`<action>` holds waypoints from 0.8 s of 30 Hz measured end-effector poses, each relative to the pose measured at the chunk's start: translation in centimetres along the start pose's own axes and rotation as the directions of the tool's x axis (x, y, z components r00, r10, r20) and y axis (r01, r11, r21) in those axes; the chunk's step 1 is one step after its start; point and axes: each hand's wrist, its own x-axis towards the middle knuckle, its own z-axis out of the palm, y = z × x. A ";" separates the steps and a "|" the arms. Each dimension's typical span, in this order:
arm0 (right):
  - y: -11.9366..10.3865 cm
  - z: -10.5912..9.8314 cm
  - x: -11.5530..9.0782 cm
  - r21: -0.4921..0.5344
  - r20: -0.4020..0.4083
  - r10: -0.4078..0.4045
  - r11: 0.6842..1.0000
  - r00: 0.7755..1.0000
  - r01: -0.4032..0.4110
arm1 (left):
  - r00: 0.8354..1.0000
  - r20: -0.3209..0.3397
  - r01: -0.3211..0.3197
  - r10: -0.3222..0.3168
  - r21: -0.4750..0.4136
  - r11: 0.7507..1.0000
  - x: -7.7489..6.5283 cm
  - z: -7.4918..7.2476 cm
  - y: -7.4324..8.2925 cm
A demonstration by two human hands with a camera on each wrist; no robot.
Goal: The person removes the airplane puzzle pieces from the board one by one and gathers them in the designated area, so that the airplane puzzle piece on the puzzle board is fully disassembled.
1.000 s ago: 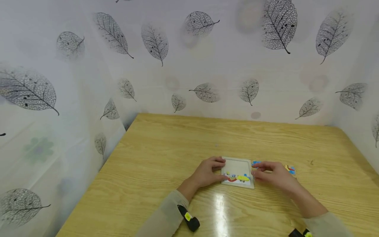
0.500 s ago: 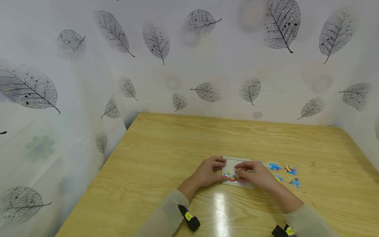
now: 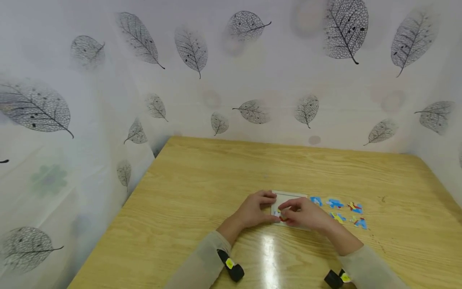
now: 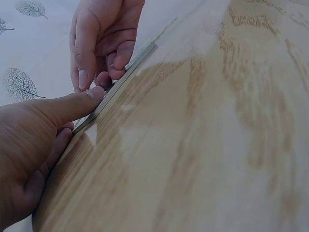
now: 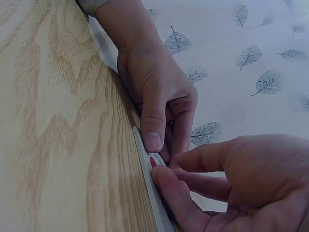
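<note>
A square, pale puzzle tray (image 3: 290, 193) lies on the table before me, with small colourful puzzle pieces (image 3: 277, 213) along its near side. My left hand (image 3: 252, 208) holds the tray at its left edge; the thumb (image 4: 89, 99) lies over the near corner. Above the near part of the tray, my right hand (image 3: 306, 212) has its thumb and index finger close together, with fingertips right at the pieces beside my left thumb. In the right wrist view a red patch of a puzzle piece (image 5: 153, 161) shows by the right thumb tip. The right hand covers the tray's right part.
Several loose jigsaw pieces (image 3: 335, 203) in blue, yellow and red lie in two rows on the wooden table (image 3: 209, 172) right of the tray. A leaf-patterned white curtain (image 3: 274, 72) stands behind and at the sides.
My right hand has moved left from the tray's right edge to the pieces near my left thumb, uncovering the loose pieces on the right. My left hand keeps its hold on the tray.
</note>
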 end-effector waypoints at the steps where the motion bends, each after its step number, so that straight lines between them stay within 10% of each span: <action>1: 0.0 0.0 0.0 -0.002 0.002 -0.006 1.000 1.000 0.006 | 1.000 0.000 -0.005 0.005 0.011 1.000 0.0 0.0 0.0; 24: 2.0 -1.2 -1.7 -0.049 -0.201 -0.102 0.994 0.974 0.094 | 1.000 0.021 -0.001 0.000 0.045 0.999 -0.1 0.0 0.0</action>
